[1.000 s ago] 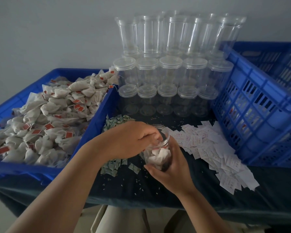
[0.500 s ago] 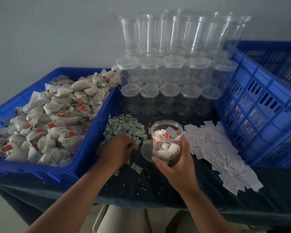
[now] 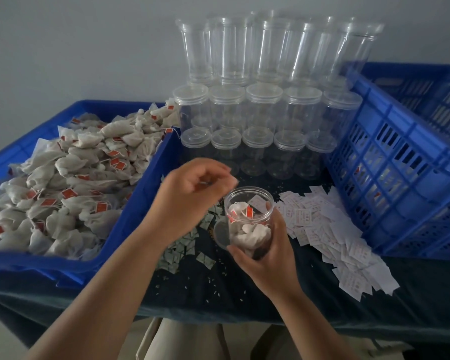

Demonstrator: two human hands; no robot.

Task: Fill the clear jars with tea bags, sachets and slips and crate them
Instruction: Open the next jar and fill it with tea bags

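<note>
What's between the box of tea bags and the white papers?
Head view: green sachets, a loose lid, and the jar held by the right hand.

Raised left hand with fingertips pinched together; lower right hand curled round jar.

To your left, the blue tray, heaped with tea bags, walled off that side. At the back, stacked empty jars closed the far edge. On your right stood the tall blue crate. Between them, sachets lay below your left grip, and slips spread right of the held jar, a loose lid just beside it. Bare worktop ran along the near edge. The jar's mouth, steadied by your right grip, lay open from above.
</note>
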